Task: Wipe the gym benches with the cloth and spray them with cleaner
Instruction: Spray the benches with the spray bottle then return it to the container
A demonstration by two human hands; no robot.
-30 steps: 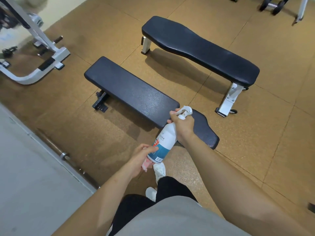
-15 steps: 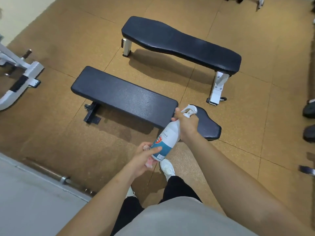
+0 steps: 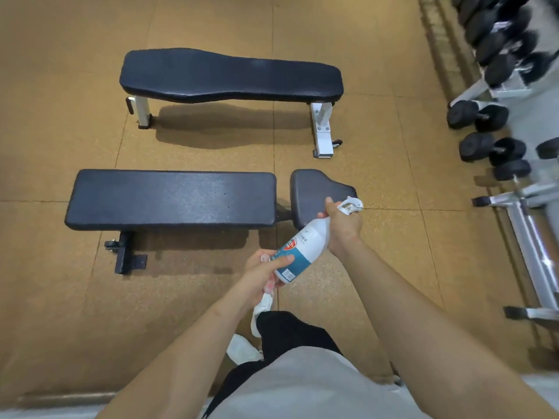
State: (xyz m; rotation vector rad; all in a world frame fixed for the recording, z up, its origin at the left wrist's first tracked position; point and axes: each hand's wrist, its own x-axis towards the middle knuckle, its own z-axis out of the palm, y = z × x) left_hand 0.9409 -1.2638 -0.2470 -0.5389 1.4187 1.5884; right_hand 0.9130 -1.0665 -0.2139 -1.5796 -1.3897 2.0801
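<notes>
- The right hand [image 3: 343, 229] is closed around the neck of the spray bottle [image 3: 298, 252], just under the white trigger head [image 3: 351, 204]. The left hand [image 3: 266, 273] steadies the bottle's lower end with its fingers curled on it, and a pale cloth [image 3: 267, 287] is bunched in the same palm.
- The bottle hangs tilted in the air, over the floor just in front of the near bench [image 3: 171, 199] and overlapping its small seat pad [image 3: 314, 195].
- I cannot tell which way the nozzle faces; if it points off to the side, the cleaner probably lands on the cork-coloured floor [image 3: 90, 313] and leaves a slick patch beside the white shoes [image 3: 263, 309].
- The left hand carries two things at once, so the cloth could slip out when that hand lets go of the bottle.
- The far bench [image 3: 231, 75] stands well apart, behind the near one; reaching across instead of walking round could leave its far edge unwiped.
- The dumbbells [image 3: 478, 114] near the rack on the right are a trip risk.
</notes>
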